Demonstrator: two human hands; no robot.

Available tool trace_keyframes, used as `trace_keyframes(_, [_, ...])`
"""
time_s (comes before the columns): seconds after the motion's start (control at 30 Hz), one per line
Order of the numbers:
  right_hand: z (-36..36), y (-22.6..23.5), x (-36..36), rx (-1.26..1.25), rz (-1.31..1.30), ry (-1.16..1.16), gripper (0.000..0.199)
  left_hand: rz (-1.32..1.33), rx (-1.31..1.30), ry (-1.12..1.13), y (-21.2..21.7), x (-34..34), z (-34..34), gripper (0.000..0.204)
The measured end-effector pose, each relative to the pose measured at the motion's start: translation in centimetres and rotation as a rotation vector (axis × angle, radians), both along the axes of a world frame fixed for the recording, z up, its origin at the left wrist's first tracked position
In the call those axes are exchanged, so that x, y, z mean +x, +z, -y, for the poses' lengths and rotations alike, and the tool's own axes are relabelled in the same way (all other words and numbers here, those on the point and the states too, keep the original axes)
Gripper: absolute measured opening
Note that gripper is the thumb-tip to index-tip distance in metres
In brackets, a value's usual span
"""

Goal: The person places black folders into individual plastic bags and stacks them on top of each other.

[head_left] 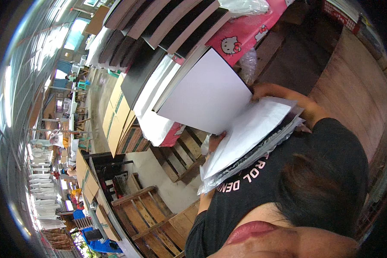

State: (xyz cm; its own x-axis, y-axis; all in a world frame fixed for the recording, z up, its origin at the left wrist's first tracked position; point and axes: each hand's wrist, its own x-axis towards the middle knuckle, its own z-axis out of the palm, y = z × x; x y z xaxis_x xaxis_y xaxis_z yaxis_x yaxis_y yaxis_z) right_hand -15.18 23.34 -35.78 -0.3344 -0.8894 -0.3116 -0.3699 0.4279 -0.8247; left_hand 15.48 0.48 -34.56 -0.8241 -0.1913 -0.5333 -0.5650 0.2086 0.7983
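Workshop with a ribbed roof (pixel 13 86), long and cluttered, running off to the far left. White board (pixel 202 92), flat and rectangular, sits in front of the person at the near edge of a pink cartoon-print covering (pixel 234 43). Left hand (pixel 217 142) is at the board's near edge, fingers bent, partly hidden by packages; cannot tell whether it pinches the board. Right hand (pixel 262 91) is at the board's right corner, fingers mostly hidden; grip there cannot be told either. Clear plastic-wrapped packages (pixel 249 137), white on top with dark contents below, lie in a slanted pile across the forearms, close against the black shirt (pixel 335 142). Just left of the board: white sheets (pixel 148 92). Beyond, on the far side: dark stacks (pixel 176 23), several rows side by side, with crumpled clear plastic (pixel 245 6) next to them. Left of the covering: flat brown cartons (pixel 118 112), piled up. Below, near left: a wooden pallet (pixel 180 152) and slatted wooden racks (pixel 148 215) on a grey floor (pixel 148 165). Right side: brown panel (pixel 357 81), red basket (pixel 339 15) at far right. Far left: white hanging items (pixel 45 193) in a row.
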Motion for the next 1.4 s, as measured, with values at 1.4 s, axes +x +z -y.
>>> trace_keyframes(1.4, [6.4, 29.2, 6.8, -0.786, 0.361, -0.116, 0.010, -0.988, 0.140, 0.525, 29.4, -7.6, -4.5, 0.055])
